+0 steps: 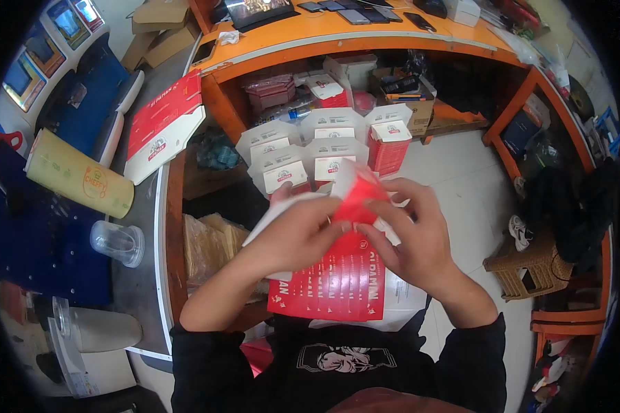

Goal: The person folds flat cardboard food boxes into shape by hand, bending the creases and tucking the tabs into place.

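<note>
- Room, head view: orange desk (289, 38) along the far side; dark side desk (150, 289) at the person's left, tall yellow cup (83, 179) on it.
- Held thing: red-and-white carton (362, 196), in front of the chest, between both hands, above the flat red cartons (331, 292) overlapping near the lap.
- Left hand (293, 234): comes in from the left, fingers closed at the carton's left and near side.
- Right hand (417, 237): opposite, thumb and fingers curled on its right and near side.
- Grip: both clamped on that same carton; exact finger contact blurred.
- Nearer hand: neither, both touch it; thumbs close to each other at the near edge.
- Long axis: looks roughly away from the body, slightly tilted; motion blur, can't be sure.
- Beyond: open-flapped cartons (284, 175) standing in a close group just past the hands; one upright red carton (387, 153) at the group's right end.
</note>
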A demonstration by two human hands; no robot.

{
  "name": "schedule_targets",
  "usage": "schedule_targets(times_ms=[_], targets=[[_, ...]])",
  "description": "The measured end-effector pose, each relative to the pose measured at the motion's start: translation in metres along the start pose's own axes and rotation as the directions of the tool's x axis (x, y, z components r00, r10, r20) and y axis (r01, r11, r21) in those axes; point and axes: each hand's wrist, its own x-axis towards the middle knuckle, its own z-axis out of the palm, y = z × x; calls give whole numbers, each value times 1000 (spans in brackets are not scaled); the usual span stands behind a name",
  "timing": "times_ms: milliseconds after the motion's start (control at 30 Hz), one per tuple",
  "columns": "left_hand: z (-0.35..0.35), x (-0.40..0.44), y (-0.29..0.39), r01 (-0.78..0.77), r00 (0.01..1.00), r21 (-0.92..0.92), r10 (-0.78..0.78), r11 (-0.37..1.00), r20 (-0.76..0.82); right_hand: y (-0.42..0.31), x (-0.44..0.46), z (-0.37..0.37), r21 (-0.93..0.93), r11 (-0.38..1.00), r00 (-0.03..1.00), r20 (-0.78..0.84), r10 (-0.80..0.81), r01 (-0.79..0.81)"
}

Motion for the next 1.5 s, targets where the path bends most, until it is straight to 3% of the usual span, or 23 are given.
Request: schedule_targets(times_ms=[33,67,167,267,433,533,633,767,867,967,1067,1233,1333,1367,1500], targets=[[-1,1,-1,-3,996,-102,-6,995,-83,3,-8,10,44,998,996,-73,46,-43],[3,4,-1,33,986,-484,-107,874,-126,5,-16,19,92,992,985,-145,95,-82],[25,15,5,-188,920,-585,-67,789,-387,4,-25,38,220,972,982,-147,121,-87],[38,24,7,-274,904,-700,-70,659,-421,10,-27,42,217,971,984,-124,125,-96],[38,31,9,-338,878,-656,-26,676,-478,11,-27,35,126,987,983,-146,115,-96],[26,34,12,-340,868,-648,-38,682,-495,15,-22,23,-50,994,975,-193,-108,100],[-2,40,11,-325,888,-714,-60,620,-456,17,-18,5,-114,920,917,-103,-386,374],[-24,40,9,-208,937,-781,-110,590,-333,12,-15,-3,-43,872,866,-105,-489,487],[-20,41,12,-283,928,-846,-95,452,-360,12,-11,-8,-70,859,852,-112,-511,507],[-13,37,6,-247,955,-919,-82,307,-284,4,-3,-6,-149,901,896,-126,-425,407],[-3,34,1,-262,965,-933,39,245,-260,-1,-2,-6,-240,935,945,-136,-299,261],[18,21,9,-320,911,-664,27,675,-411,-2,-7,3,-231,963,959,-215,-187,136],[31,11,11,-283,925,-681,4,676,-380,0,-8,9,-250,962,952,-252,-174,109],[33,11,12,-342,905,-621,70,705,-419,0,-9,11,-261,960,951,-258,-169,100],[37,10,16,-362,878,-667,-2,651,-479,7,-7,15,-193,971,953,-237,-189,145]])
